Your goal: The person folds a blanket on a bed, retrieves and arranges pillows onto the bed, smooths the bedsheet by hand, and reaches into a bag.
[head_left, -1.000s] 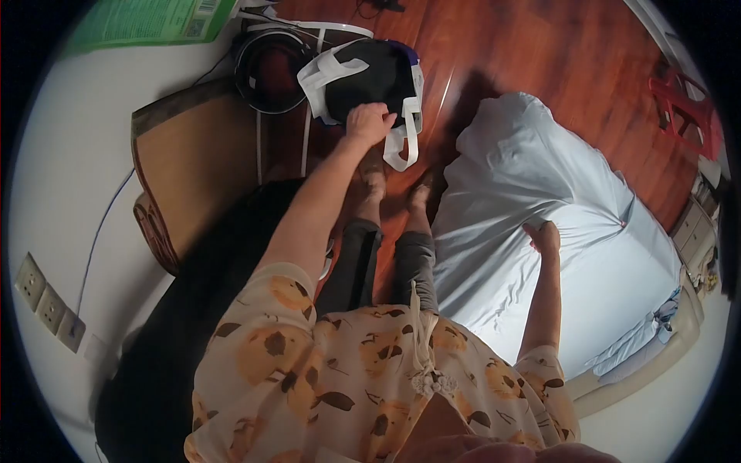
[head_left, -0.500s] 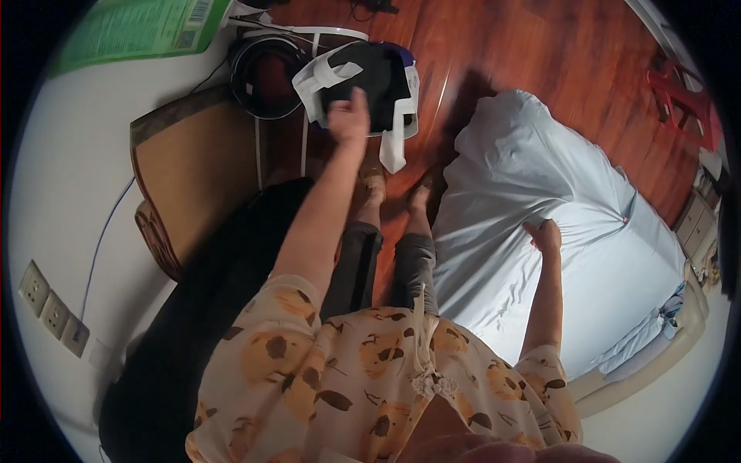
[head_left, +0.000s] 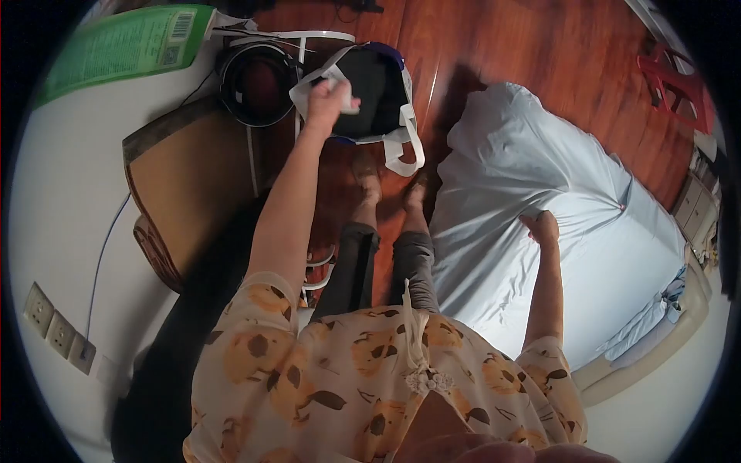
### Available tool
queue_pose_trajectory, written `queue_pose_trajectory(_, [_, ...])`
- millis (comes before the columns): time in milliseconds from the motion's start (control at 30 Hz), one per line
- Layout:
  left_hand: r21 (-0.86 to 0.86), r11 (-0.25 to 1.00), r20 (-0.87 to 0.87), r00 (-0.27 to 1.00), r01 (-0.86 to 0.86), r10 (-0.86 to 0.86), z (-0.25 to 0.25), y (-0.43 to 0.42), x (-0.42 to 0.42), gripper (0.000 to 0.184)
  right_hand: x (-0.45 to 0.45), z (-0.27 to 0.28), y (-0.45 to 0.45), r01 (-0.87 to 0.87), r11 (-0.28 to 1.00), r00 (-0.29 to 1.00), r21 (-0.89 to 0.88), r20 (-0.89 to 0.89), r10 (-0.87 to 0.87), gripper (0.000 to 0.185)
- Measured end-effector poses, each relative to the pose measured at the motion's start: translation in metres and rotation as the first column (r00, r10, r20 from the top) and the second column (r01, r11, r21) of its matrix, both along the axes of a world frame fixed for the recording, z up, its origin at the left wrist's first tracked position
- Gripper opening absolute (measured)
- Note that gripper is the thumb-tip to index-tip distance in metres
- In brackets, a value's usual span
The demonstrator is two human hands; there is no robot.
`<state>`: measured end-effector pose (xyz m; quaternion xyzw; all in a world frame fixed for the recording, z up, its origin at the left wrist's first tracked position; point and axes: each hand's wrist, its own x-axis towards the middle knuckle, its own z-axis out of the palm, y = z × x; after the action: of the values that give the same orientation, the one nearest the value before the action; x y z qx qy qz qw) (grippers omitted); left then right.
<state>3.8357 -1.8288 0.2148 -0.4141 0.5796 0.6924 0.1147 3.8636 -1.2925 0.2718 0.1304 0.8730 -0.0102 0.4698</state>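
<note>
My left hand (head_left: 330, 103) is closed on a white strap of a tote bag (head_left: 411, 86), at the bag's near left side. Dark material fills the bag's opening, and a purple edge shows at its far right corner. The other white strap (head_left: 407, 158) hangs in a loop over the near side. On the right, my right hand (head_left: 543, 227) grips a pale blue sheet (head_left: 505, 154) draped over a large bulky shape. Creases in the cloth run out from those fingers. What lies beneath the sheet is hidden.
A round black container (head_left: 258, 83) stands left of the bag by a white frame. A brown panel (head_left: 193, 181) leans near the wall, beside dark cloth (head_left: 166, 363). A red plastic stool (head_left: 675, 89) is at the far right on the wooden floor (head_left: 463, 38).
My left hand has moved left and closed on the bag's strap. The other strap now hangs as an open loop. My right hand stays on the sheet.
</note>
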Motion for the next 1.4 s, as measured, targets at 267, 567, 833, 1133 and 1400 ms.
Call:
queue_pose_trajectory(267, [-0.576, 0.511, 0.4, 0.766, 0.637, -0.503, 0.02, 0.074, 0.039, 0.119, -0.006, 0.002, -0.003, 0.044, 0.999, 0.995, 0.022, 0.086, -0.046, 0.049])
queue_pose_trajectory(567, [-0.363, 0.415, 0.663, 0.545, 0.834, -0.514, 0.028, 0.138, 0.026, 0.128, 0.007, -0.002, -0.004, -0.015, 0.999, 0.999, 0.044, -0.032, 0.016, 0.041])
queue_pose_trajectory(833, [-0.317, 0.267, 0.816, 0.405, 0.91, -0.412, -0.008, 0.148, 0.033, 0.106, 0.016, -0.017, 0.01, -0.149, 0.986, 0.974, 0.074, -0.161, 0.159, 0.044])
queue_pose_trajectory(1133, [-0.703, 0.436, 0.377, 0.814, 0.562, -0.442, 0.01, 0.075, 0.1, 0.018, -0.006, 0.013, -0.018, 0.022, 1.0, 0.999, -0.007, 0.033, -0.022, 0.041])
queue_pose_trajectory(1400, [-0.439, 0.841, 0.066, 0.944, 0.318, -0.322, 0.131, -0.012, 0.145, 0.018, 0.051, 0.015, -0.018, -0.216, 0.975, 0.951, 0.061, -0.215, 0.224, 0.042])
